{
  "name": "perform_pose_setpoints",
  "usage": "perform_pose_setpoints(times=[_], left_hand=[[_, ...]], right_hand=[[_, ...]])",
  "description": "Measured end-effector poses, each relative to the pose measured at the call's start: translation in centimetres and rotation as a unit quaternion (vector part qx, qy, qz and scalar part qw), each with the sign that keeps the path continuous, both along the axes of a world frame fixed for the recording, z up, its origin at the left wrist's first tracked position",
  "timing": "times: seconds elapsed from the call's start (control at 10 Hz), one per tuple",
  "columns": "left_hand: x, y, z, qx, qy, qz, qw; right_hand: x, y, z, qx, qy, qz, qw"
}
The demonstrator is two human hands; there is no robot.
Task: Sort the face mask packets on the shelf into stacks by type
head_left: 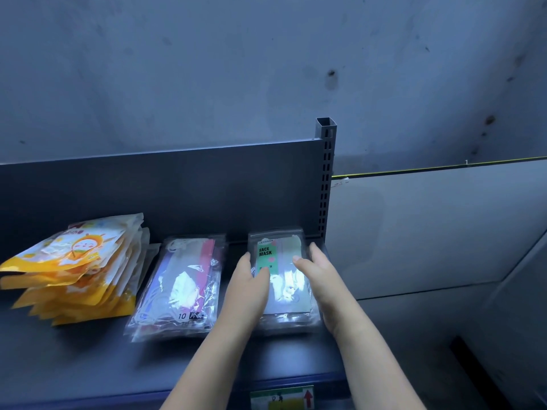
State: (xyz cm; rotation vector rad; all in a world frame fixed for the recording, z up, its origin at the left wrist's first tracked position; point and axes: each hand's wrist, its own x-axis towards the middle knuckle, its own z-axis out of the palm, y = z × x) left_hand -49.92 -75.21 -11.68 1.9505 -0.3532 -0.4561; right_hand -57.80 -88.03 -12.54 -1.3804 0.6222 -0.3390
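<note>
Green-and-yellow label [282, 399] with a red arrow sits on the shelf's front lip, nearest the lens, just below the forearms. Both hands flank the green "FACE MASK" stack [281, 279], which is the landmark here. Left hand [247, 287] presses flat against the stack's left edge, thumb lying over the top packet; right hand [321, 279] does the same on the right edge. Fingers are extended, not curled, so this reads as squaring the pile between two palms, not a pinch or a lift.

Just left of that stack lies the clear multicolour stack [180, 287], and further left the orange cartoon pouches [80, 270], fanned and leaning. Sorting looks nearly finished.

Risks: the clear wrappers look slick, so squeezing unevenly could shoot the top packet out backwards or sideways. The left forearm passes close by the multicolour stack and could nudge it. The orange heap looks loose and could slide.

Shelf [88, 359] is dark grey metal with a back panel and a slotted upright [325, 179] behind the stack. Stained concrete wall beyond; dim light.
</note>
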Motion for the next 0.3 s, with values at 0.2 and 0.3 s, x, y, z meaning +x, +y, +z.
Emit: perform_pose_setpoints(times=[0.2, 0.3], left_hand=[[-0.6, 0.5, 0.8, -0.024, -0.006, 0.014, 1.000], [-1.9, 3.0, 1.9, -0.078, -0.023, 0.010, 0.997]], right_hand=[[-0.2, 0.0, -0.1, -0.093, 0.031, -0.006, 0.995], [-2.0, 1.7, 0.3, -0.207, 0.027, -0.099, 0.973]])
